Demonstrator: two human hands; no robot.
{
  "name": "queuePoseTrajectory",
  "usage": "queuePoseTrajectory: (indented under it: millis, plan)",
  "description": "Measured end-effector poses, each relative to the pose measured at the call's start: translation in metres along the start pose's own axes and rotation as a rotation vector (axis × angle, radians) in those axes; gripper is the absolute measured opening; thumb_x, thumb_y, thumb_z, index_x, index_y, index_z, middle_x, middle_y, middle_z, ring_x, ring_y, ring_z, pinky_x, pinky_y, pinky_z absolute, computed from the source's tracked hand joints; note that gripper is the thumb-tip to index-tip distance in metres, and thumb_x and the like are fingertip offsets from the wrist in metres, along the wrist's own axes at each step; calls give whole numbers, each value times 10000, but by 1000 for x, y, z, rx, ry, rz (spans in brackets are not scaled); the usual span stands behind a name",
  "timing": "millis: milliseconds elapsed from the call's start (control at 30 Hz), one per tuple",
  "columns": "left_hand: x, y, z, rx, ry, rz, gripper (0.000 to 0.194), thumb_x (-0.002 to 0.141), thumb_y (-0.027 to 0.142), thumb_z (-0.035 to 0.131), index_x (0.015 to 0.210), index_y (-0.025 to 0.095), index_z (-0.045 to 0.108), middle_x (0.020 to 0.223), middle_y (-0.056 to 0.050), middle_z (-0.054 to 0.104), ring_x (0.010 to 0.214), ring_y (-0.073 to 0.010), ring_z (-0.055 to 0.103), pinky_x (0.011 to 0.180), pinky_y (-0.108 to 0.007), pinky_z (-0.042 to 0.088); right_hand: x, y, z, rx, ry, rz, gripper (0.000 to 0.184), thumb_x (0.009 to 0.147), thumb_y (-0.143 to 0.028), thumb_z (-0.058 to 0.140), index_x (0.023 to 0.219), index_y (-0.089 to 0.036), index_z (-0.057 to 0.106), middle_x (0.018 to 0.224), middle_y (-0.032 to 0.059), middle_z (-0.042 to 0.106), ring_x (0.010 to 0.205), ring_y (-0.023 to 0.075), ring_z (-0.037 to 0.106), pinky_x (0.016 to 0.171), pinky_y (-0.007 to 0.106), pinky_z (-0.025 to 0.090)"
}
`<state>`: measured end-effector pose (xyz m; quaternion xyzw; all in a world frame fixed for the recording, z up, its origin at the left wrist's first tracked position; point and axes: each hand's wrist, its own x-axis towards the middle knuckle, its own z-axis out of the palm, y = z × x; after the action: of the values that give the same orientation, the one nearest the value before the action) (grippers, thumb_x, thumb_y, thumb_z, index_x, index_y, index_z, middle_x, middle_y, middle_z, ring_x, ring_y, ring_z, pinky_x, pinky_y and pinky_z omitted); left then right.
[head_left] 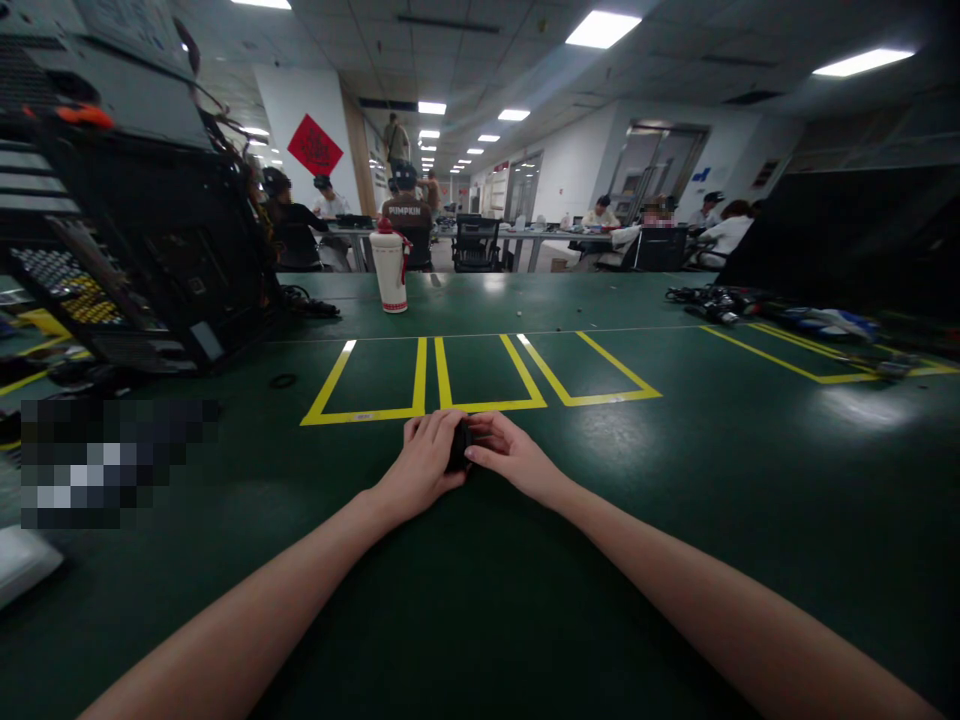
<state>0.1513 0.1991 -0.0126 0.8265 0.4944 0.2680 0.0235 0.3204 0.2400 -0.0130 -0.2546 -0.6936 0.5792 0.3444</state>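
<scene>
Between my two hands is a small black object (459,447), mostly covered by fingers, so its kind does not show. My left hand (426,458) is wrapped over its left side with curled fingers. From the other side my right hand (517,455) closes on it, thumb in front and fingers behind. Both hands are low over the green table (480,600), just in front of the yellow tape outlines (491,407).
A white cup with a red lid (390,268) stands beyond the tape. On the left are an open black computer case (187,260) and a black ring (283,381). Cables (720,302) lie at the right. Several people sit at tables farther back.
</scene>
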Motion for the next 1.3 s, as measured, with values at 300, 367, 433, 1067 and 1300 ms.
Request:
queuePoseTrajectory:
  millis: [300,367,433,1067,1300]
  plan:
    - [-1,2,-3,-26,-17,-9,567,702,166,563,1185,208,269,1198,-92,417,1125,-252,384,938,-440,263,-3,1,-1,25,-61,-26,371,700,-166,621,1031,-225,464,1085,18,504,1047,170,508,941,386,402]
    - [-1,1,-1,-24,-14,-7,554,713,177,556,1185,207,268,1196,-92,418,1118,-247,389,936,-436,266,-2,3,-1,49,-52,-19,321,711,-189,613,998,-220,473,1058,16,516,1031,169,519,917,379,424]
    - [-1,0,1,-18,-13,-5,538,726,189,547,1187,203,269,1196,-95,418,1115,-243,391,934,-429,270,0,3,0,65,-45,-15,276,726,-205,598,975,-215,481,1037,18,523,1018,169,525,889,369,444]
    - [-1,0,1,-12,11,-6,560,712,181,565,1189,208,273,1195,-86,423,1120,-248,393,935,-437,277,-1,0,1,33,-41,-14,271,738,-217,587,986,-219,479,1050,23,521,1012,175,530,881,382,445]
    - [-1,2,-4,-27,-17,-16,548,723,181,557,1192,209,274,1202,-94,416,1121,-252,397,938,-452,276,-3,-4,0,-65,-21,41,354,752,-268,570,1088,-229,468,1105,42,505,1047,194,501,912,420,415]
